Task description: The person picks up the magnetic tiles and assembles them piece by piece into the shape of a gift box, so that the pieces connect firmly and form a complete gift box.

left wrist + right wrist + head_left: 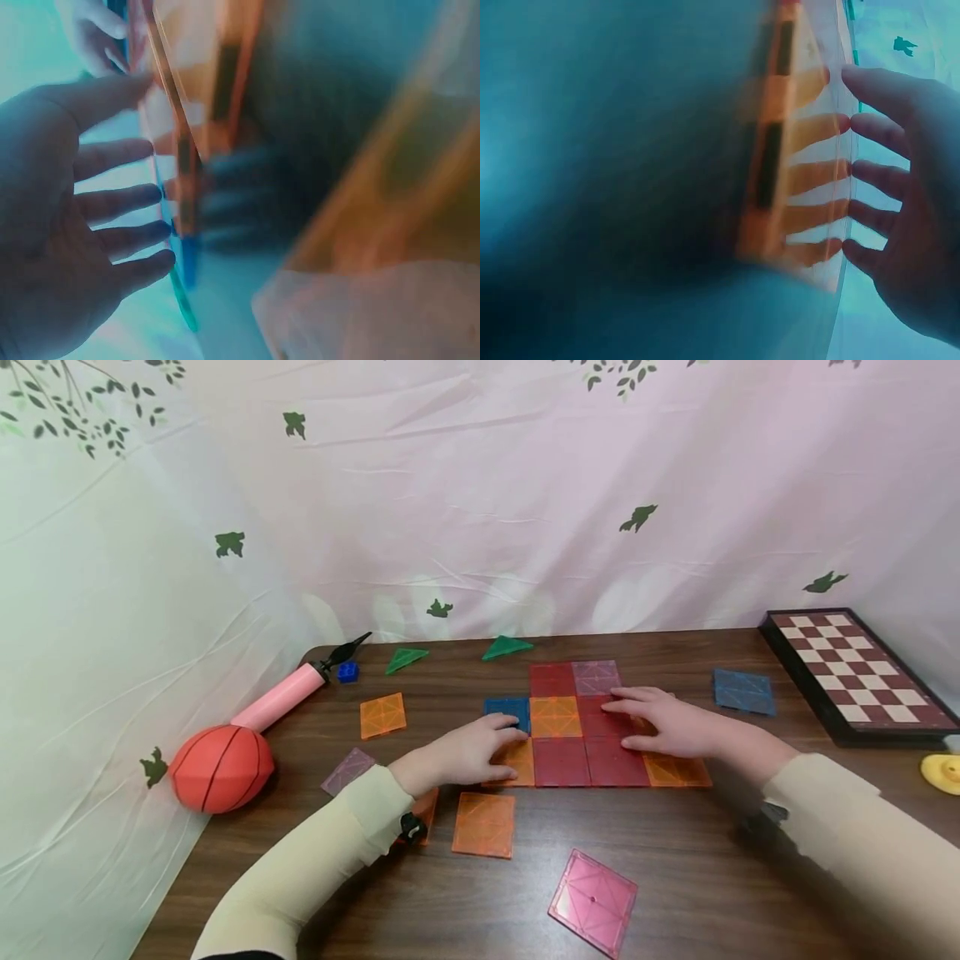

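Square magnetic tiles lie joined flat on the table: red (561, 762), orange (555, 718), blue (498, 706) and purple (597, 678) ones. My left hand (468, 752) rests its fingertips on the left end, over the blue tile and an orange tile (524, 767). On the right side, my right hand (671, 722) touches the red tiles with spread fingers and partly covers an orange tile. Both wrist views show extended fingers meeting the tile surface, the left hand (67, 195) and the right hand (911, 187) each curled round nothing.
Loose tiles lie about: orange (483, 825), pink (593, 902), purple (348, 771), orange (382, 716), blue (744, 691) and green triangles (507, 647). A red ball (221, 768), pink pump (279, 697) and blue brick (348, 672) are left; a checkerboard (862, 672) and yellow toy (941, 772) right.
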Action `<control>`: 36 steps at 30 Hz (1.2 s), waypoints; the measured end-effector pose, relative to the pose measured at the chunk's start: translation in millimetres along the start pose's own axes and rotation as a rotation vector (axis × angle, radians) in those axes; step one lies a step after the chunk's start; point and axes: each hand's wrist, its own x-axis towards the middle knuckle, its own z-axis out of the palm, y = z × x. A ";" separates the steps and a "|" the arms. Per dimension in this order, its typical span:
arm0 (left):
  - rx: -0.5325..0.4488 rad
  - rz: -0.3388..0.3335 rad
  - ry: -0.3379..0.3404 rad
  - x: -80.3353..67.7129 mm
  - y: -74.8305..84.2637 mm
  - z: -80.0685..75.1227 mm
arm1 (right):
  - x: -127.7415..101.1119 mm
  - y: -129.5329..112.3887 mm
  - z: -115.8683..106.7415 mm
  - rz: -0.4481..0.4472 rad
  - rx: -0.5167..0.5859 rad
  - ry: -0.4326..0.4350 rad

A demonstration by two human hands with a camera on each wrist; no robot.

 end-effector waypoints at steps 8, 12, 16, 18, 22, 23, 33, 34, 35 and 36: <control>0.066 0.280 0.061 -33.0 56.6 9.4 | -49.8 11.6 6.5 0.003 0.078 0.021; 0.089 0.487 0.042 -45.0 85.6 19.0 | -58.0 12.5 10.1 0.008 0.106 0.027; 0.163 0.635 -0.068 -50.4 107.9 32.8 | -59.9 12.1 11.6 0.018 0.114 0.028; 0.231 0.663 -0.121 -51.2 115.6 38.3 | -59.4 12.1 12.0 0.020 0.110 0.033; 0.369 0.672 -0.145 -47.9 123.9 46.5 | -58.0 12.0 12.6 0.016 0.108 0.041; 0.400 0.669 -0.137 -46.1 125.0 47.9 | -57.9 12.1 12.8 0.017 0.107 0.043; 0.497 0.587 -0.102 -5.6 135.1 44.4 | -60.1 11.7 11.2 0.006 0.118 0.062; 0.498 0.573 -0.108 -1.2 135.8 43.5 | -60.2 11.6 11.3 0.007 0.123 0.061; 0.500 0.558 -0.116 2.8 136.6 42.6 | -60.3 11.6 11.3 0.006 0.128 0.058; 0.502 0.543 -0.126 6.5 137.3 41.9 | -60.3 11.5 11.5 0.006 0.135 0.055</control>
